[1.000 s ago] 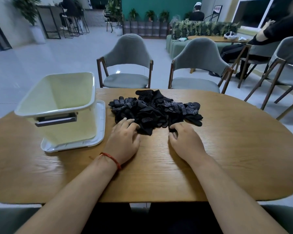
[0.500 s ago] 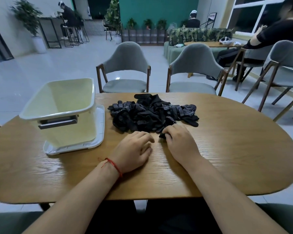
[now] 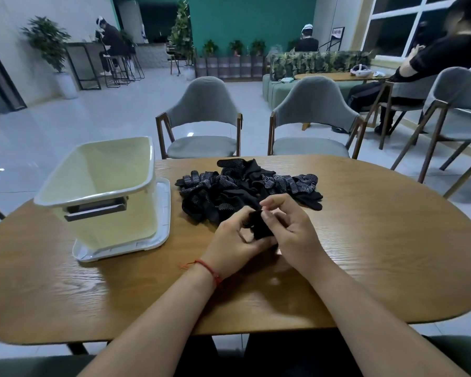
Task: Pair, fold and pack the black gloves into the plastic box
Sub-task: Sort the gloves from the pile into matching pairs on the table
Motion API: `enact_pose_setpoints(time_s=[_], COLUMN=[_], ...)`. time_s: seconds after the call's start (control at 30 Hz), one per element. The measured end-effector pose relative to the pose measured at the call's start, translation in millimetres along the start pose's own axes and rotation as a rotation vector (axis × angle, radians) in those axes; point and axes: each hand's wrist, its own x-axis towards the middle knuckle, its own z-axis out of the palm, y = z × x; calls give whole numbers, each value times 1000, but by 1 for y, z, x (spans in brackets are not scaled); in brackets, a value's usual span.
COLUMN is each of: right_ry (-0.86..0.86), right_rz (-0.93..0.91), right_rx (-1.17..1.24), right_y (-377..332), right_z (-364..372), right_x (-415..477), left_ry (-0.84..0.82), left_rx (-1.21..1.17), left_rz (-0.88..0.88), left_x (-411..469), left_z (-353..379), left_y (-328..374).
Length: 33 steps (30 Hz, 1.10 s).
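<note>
One black glove (image 3: 259, 227) is pinched by the curled left hand (image 3: 233, 244) and right hand (image 3: 294, 233), touching the glove pile (image 3: 229, 187).

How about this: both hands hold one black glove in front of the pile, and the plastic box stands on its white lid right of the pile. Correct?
Not quite. The head view shows the plastic box standing on its white lid left of the pile, not right. The rest holds: the left hand and right hand hold one black glove in front of the pile.
</note>
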Motion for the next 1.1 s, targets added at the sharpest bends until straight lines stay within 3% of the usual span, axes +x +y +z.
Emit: enact_pose_setpoints(time_s=[0.13, 0.3, 0.5, 0.77, 0.9, 1.1], right_ry=[98, 189, 262, 342, 348, 184], right_rz=[37, 223, 402, 512, 545, 495], right_rx=[173, 434, 362, 272, 250, 169], right_y=[-1, 7, 26, 37, 41, 45], right_z=[-2, -11, -13, -17, -17, -19], right_x=[5, 15, 20, 24, 26, 22], left_ry=[-39, -68, -138, 230, 211, 34], left_rx=[-158, -287, -571, -743, -754, -683], left_rz=[-76, -120, -327, -560, -703, -545], left_x=[-6, -13, -8, 2, 3, -2], left_z=[-2, -9, -18, -37, -39, -36], left_y=[4, 2, -6, -10, -7, -12])
